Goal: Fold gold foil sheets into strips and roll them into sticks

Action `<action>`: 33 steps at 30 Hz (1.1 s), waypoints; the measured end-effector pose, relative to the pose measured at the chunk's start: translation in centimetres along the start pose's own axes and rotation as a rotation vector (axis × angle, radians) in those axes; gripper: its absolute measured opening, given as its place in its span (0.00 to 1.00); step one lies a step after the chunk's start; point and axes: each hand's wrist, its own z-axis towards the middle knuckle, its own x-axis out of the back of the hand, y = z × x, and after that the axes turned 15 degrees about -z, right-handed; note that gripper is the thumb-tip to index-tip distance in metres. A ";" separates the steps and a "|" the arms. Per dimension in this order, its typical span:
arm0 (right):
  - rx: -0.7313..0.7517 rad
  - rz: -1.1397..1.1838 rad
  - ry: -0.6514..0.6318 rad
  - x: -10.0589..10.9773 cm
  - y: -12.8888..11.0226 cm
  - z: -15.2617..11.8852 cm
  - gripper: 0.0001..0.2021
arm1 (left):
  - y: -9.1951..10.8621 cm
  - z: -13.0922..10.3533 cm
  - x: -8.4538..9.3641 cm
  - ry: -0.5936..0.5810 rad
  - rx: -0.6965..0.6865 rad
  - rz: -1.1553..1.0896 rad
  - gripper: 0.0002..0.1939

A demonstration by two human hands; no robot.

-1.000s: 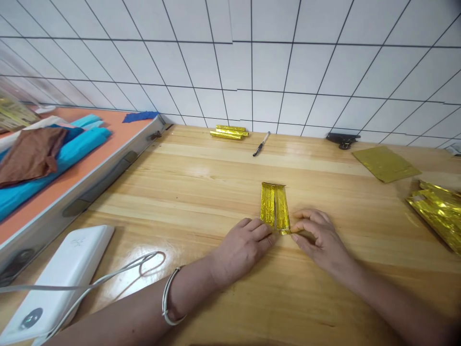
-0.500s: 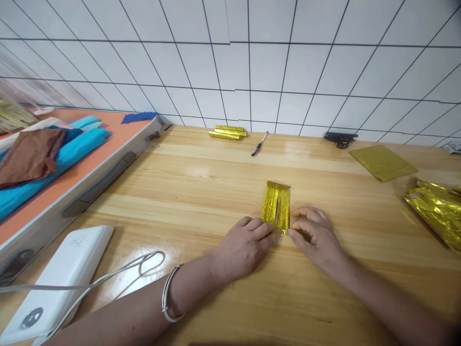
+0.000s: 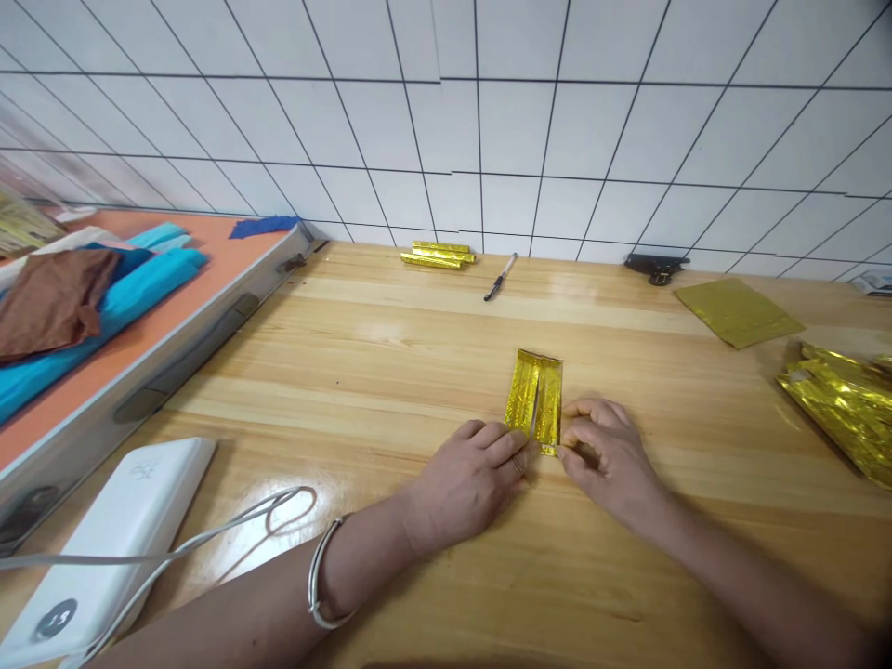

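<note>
A piece of gold foil (image 3: 517,395) is laid on the wooden table (image 3: 348,372), between the two hands, with a narrow dark slit shown down its middle. Its near left corner is covered by the curled fingers of the left hand (image 3: 466,478); whether it is pinched there or only pressed down cannot be told. The near right corner is met by the right hand (image 3: 617,460), whose thumb and forefinger are held narrowly apart; whether foil is gripped between them cannot be told. A bracelet (image 3: 315,571) is worn on the left wrist. Gold rolls (image 3: 436,263) are stacked near the tiled wall (image 3: 516,125), with a pen (image 3: 500,277) placed to their right. Farther right, a black clip (image 3: 657,268), a flat gold sheet (image 3: 739,311) and a crumpled gold pile (image 3: 846,409) are seen. At the left, a white power bank (image 3: 132,506) is crossed by a pale cable (image 3: 209,528).
</note>
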 end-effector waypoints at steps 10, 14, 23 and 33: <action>-0.017 -0.063 -0.060 0.4 -0.4 0.0 0.03 | 0.1 -0.2 -0.1 0.008 0.004 -0.005 0.21; -0.020 -0.047 -0.034 0.3 -0.3 -0.2 0.03 | 0.8 -0.7 0.3 -0.016 0.016 -0.016 0.24; 0.096 0.004 -0.001 -0.1 0.4 -0.4 0.10 | 1.0 -1.0 0.7 -0.055 0.070 -0.071 0.28; 0.353 -0.265 -0.035 1.9 -1.1 -1.9 0.17 | -0.9 -3.7 2.0 -0.120 -0.085 -0.096 0.25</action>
